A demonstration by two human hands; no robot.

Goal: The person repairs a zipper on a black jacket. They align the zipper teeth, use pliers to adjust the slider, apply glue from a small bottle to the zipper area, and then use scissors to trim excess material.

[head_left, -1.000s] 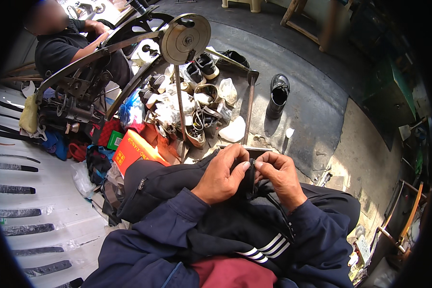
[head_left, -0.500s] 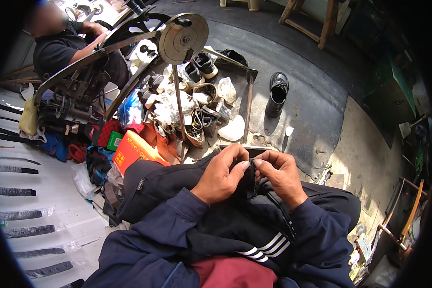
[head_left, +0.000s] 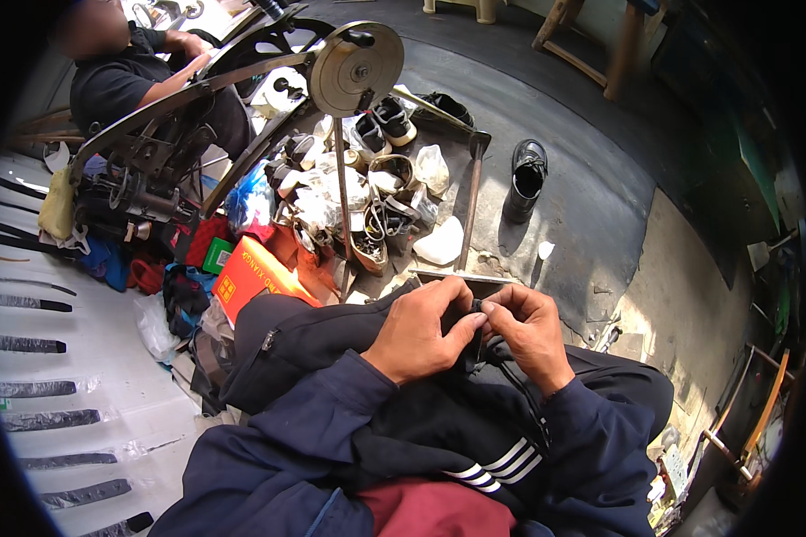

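Observation:
Across my lap lies a black jacket (head_left: 412, 419) with three white stripes on it and a zipper (head_left: 521, 387) running down towards my right sleeve. My left hand (head_left: 424, 333) is closed, its thumb and forefinger pinching the jacket's dark edge by the zipper. Right beside it my right hand (head_left: 532, 338) pinches the same small piece, and the two thumb tips nearly touch. The fingers mostly hide the bit between them. A second short zipper (head_left: 268, 341) shows on dark cloth over my left knee.
A hand-cranked sewing machine with a round wheel (head_left: 356, 70) stands ahead on the left, with another person (head_left: 121, 85) behind it. Beneath are piled shoes, bags and an orange box (head_left: 258, 279). A black shoe (head_left: 526, 179) lies ahead. Dark strips (head_left: 54, 419) lie at left.
My fingers have drawn closer together over the zipper edge, covering the strip that showed between them. The surroundings have shifted slightly right and down in the picture.

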